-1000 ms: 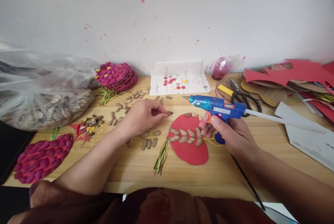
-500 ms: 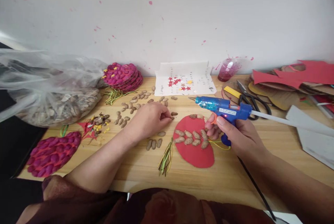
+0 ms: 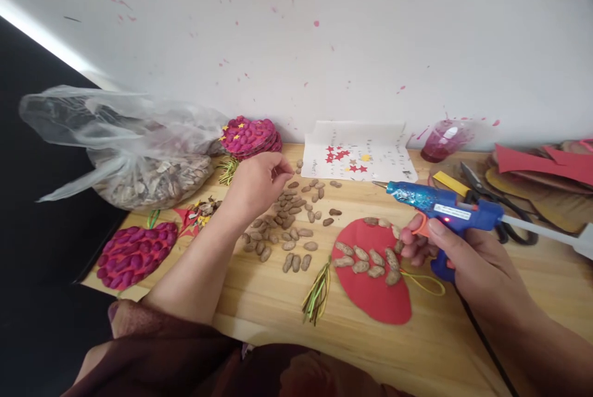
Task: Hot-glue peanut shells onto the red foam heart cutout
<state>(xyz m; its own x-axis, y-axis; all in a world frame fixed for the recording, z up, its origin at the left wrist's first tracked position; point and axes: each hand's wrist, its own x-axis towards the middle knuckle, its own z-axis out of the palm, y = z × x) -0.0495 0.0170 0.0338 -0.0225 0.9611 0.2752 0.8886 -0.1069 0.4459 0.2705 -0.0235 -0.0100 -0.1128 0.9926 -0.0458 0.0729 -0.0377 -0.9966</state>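
My right hand (image 3: 477, 258) grips a blue glue gun (image 3: 456, 207), a finger at its orange trigger and the nozzle pointing left. Below the nozzle lies a red paper cutout (image 3: 370, 301) with rows of peanuts (image 3: 376, 257) on it, a yellow-green tassel (image 3: 317, 292) at its left and a yellow loop (image 3: 428, 286) at its right. Above the loose peanuts (image 3: 290, 202) is my left hand (image 3: 259, 187), its fingers curled and thumb near the index finger. Whatever may be between those fingertips cannot be made out.
A clear plastic bag (image 3: 152, 178) of shells and a stack of purple-pebbled cutouts (image 3: 252, 137) stand back left. One finished-looking purple cutout (image 3: 139, 258) lies front left. White paper (image 3: 315, 165) with stars, a stained cup (image 3: 442, 141), scissors (image 3: 498, 190) and red cutouts (image 3: 542, 165) line the wall.
My left hand has moved left and back, away from the dark peanut near the red cutout, uncovering more loose peanuts. The view has turned left; my right hand still holds the glue gun.
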